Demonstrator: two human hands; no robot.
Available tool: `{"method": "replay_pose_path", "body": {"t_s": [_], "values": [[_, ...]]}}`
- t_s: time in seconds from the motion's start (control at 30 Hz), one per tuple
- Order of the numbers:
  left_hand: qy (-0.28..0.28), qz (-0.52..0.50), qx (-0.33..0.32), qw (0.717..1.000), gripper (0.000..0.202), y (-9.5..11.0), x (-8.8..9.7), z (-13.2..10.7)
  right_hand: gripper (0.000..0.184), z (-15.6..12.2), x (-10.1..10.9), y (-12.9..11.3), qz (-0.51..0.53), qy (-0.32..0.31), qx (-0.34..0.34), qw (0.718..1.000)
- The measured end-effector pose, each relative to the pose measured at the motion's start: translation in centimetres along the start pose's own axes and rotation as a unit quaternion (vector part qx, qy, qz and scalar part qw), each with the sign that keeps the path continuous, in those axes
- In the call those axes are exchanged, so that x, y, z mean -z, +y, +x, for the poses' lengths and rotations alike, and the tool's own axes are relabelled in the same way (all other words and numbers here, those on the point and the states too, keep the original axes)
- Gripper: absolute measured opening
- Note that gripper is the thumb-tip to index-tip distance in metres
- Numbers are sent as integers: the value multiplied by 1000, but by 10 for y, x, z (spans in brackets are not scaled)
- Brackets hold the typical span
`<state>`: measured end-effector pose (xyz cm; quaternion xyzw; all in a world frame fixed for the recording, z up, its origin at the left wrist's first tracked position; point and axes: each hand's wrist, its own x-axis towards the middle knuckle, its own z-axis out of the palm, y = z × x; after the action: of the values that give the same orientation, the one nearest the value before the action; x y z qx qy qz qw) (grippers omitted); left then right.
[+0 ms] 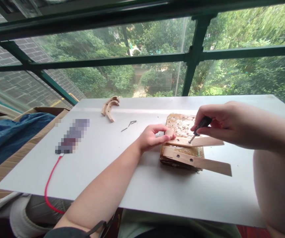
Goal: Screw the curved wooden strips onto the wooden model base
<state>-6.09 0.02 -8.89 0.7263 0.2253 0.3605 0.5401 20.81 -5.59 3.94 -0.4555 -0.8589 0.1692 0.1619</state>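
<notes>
My left hand (153, 137) pinches the left end of a thin wooden strip (206, 141) that lies across a worn wooden block (179, 127). My right hand (219, 123) is closed round a small black-handled screwdriver (198, 128), its tip set down on that strip. A second, longer wooden strip (199, 162) with holes rests on the block's near edge and juts out to the right.
The white table (122, 178) also bears two curved wooden pieces (109, 107) at the back, a few loose screws (129, 125), and a blurred object (72, 136) with a red cable (50, 178). A cardboard box with blue cloth (11, 132) stands to the left. Windows lie beyond.
</notes>
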Motion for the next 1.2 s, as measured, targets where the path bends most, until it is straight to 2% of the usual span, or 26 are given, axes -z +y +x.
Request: {"method": "replay_pose_path", "body": {"t_s": [0.1,0.3,0.43,0.5,0.57,0.7,0.87,0.93,1.03,1.2], "values": [[-2,3,0,1000,32,-1,0,0,23,2,0,-2,-57,-18,-35,998],[-8,6,7,1000,32,-5,2,1,44,6,-1,-9,-88,13,-54,995],[-4,10,4,1000,32,-7,1,1,26,11,-7,-8,-76,30,-74,994],[-1,11,3,1000,33,-7,1,1,11,15,-12,-8,-35,52,-56,996],[-3,9,6,1000,34,-6,1,1,6,19,-18,-10,8,72,-19,997],[-8,5,12,1000,34,-4,1,2,4,20,-23,-15,51,26,56,997],[-10,-1,17,1000,34,-1,0,2,11,9,-10,-18,68,-21,40,997],[-5,5,17,1000,33,-1,-1,2,21,4,-4,-15,87,-43,36,995],[-2,8,16,1000,33,-2,-1,2,30,-1,1,-8,93,-39,21,995],[1,8,14,1000,33,-2,-1,3,20,2,2,-4,75,-52,31,995]]}}
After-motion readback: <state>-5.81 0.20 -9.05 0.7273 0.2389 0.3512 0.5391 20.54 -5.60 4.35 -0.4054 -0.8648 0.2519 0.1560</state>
